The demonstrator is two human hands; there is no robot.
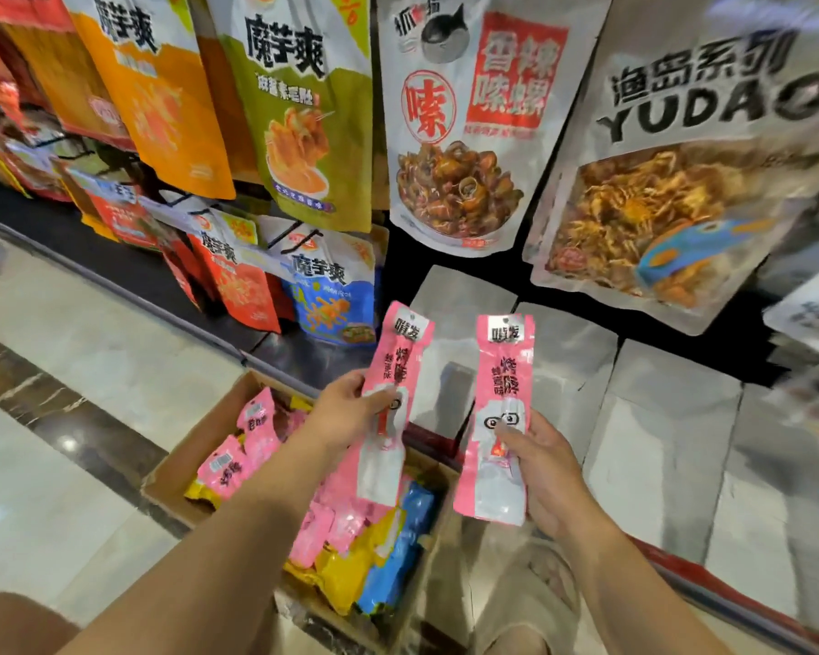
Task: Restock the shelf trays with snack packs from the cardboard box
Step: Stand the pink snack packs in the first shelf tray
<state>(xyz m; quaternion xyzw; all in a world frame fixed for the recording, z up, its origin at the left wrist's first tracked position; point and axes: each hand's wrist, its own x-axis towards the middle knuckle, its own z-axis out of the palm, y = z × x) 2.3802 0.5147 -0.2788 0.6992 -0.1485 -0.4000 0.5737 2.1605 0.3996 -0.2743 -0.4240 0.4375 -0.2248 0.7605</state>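
Your shelf (658, 442) fills the right side, its grey-silver trays (559, 352) running from near right to far centre; what lies inside them is too blurred for you to tell; above them hang large snack bags, a silver one marked YUDAO (672, 148) at the far right and a white one with a red label (464, 120) just left of it; green (303, 101) and orange bags (162, 87) hang further left.

Your cardboard box (185, 456) sits open on the pale tiled floor (67, 323), near centre, beside the shelf's base; it holds a loose heap of packs; pink ones (251, 432) at its far left, yellow (351, 574) and blue ones (398, 560) at its near right.

You hold two long, narrow pink snack packs upright above the box, in front of the trays; each has a white tab with black characters on top, dark lettering down the middle, and a clear window lower down; your left hand (346, 413) has its grip clenched on the left pack (393, 399) at mid-length; your right hand (549, 475) has its grip clenched on the right pack (497, 418) along its lower right edge; the two packs are near each other but apart.
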